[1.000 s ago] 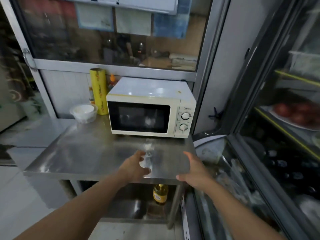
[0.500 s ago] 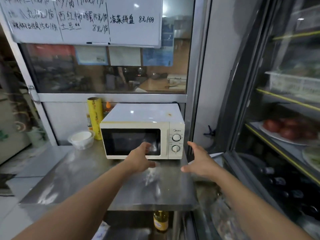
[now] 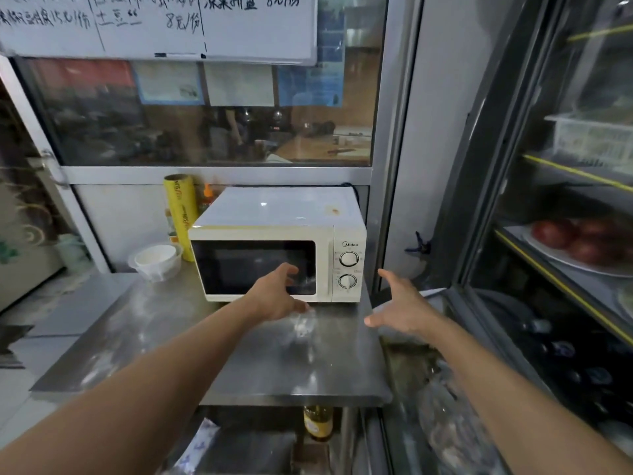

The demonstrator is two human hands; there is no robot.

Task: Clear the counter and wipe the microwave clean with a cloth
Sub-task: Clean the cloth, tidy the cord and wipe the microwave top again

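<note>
Your left hand (image 3: pixel 277 296) is reaching out in front of the microwave (image 3: pixel 277 245), hovering before the lower right part of its dark door window, fingers loosely spread and the grip released, holding nothing. Whether the fingertips are touching the door glass cannot be told. Your right hand (image 3: pixel 402 305) is hanging just off the microwave's right front corner, beside the lower control dial, palm facing inward, fingers straight and thumb pointing back at you; its grip is also released and empty.

The microwave is sitting at the back right of the steel tabletop (image 3: pixel 171 337), its door closed, its two dials stacked on the right panel. A small brownish stain is showing on the microwave's white top, toward its right rear. The tabletop in front of the microwave is looking smeared and streaky.

To the left of the microwave, a white bowl in a clear plastic container (image 3: pixel 156 260) is resting on the tabletop. Behind that, just off the microwave's left rear corner, a yellow roll of cling film (image 3: pixel 180 214) is standing upright, with an orange-capped bottle (image 3: pixel 207 197) partly hidden between it and the microwave.

Below the microwave, under the tabletop's front edge, a yellow-labelled bottle (image 3: pixel 318 423) is standing on a lower shelf. Above the microwave, a whiteboard (image 3: pixel 239 25) with handwriting is hanging over a glass window. To the microwave's right, a glass-fronted fridge (image 3: pixel 565 234) is showing a plate of red tomatoes (image 3: pixel 579 236).
</note>
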